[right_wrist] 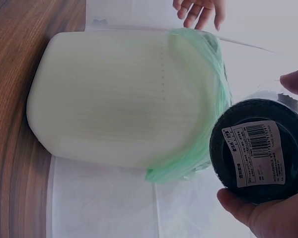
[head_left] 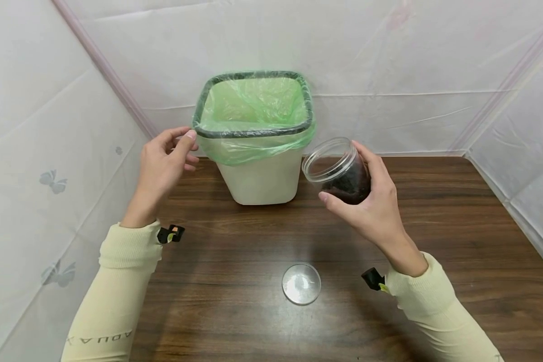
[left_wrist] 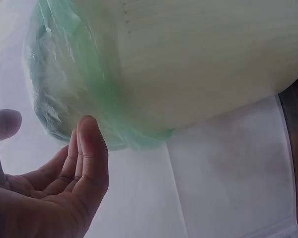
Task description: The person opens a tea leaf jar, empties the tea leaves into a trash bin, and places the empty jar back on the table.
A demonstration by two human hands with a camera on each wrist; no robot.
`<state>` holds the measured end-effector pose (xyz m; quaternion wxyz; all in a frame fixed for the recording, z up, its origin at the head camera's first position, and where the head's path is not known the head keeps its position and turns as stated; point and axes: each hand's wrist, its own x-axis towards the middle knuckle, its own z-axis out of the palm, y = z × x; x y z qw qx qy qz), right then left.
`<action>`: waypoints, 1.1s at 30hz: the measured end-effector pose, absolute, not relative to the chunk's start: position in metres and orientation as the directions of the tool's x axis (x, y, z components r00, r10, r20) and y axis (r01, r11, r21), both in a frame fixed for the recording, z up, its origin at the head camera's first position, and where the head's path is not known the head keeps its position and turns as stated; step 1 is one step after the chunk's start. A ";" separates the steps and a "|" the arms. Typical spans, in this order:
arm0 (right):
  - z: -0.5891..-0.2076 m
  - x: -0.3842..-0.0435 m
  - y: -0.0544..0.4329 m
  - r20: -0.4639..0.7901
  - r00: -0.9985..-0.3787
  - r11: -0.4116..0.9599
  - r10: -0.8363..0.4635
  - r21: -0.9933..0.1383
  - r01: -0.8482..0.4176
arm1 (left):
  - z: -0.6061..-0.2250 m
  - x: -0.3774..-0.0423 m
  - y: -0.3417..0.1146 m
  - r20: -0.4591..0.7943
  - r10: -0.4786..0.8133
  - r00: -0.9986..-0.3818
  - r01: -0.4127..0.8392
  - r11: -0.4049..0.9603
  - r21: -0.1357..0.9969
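A clear plastic jar (head_left: 339, 173) with dark contents is tilted toward the left, its mouth uncovered. My right hand (head_left: 377, 201) grips it round the side, and its labelled base (right_wrist: 256, 153) faces the right wrist camera. A white trash bin (head_left: 262, 181) stands at the back, lined with a green plastic bag (head_left: 253, 151) folded over its dark rim (head_left: 253, 133). Beside the bin's left rim corner is my left hand (head_left: 165, 158). In the left wrist view its thumb and fingers (left_wrist: 92, 153) are apart and loosely bent, with nothing between them.
On the brown wooden table (head_left: 235, 322) lies a round clear lid (head_left: 301, 284), nearer to me than the bin. White sheeting (head_left: 412, 65) hangs behind the table and along both sides. The bin is close to the back sheet.
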<state>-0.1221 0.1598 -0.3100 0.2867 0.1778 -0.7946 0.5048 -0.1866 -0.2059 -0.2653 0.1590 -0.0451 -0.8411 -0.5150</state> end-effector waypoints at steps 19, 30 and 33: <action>-0.302 -0.128 0.156 0.637 -0.770 0.429 0.029 -0.704 -0.566 | -0.258 -0.201 -0.204 0.236 -0.103 -0.966 0.174 0.413 0.894; -0.298 -0.130 0.152 0.639 -0.768 0.363 0.035 -0.724 -0.587 | -0.248 -0.204 -0.202 0.225 -0.110 -0.968 0.148 0.474 0.868; -0.296 -0.132 0.152 0.643 -0.765 0.352 0.037 -0.725 -0.592 | -0.246 -0.205 -0.201 0.222 -0.116 -0.968 0.140 0.486 0.863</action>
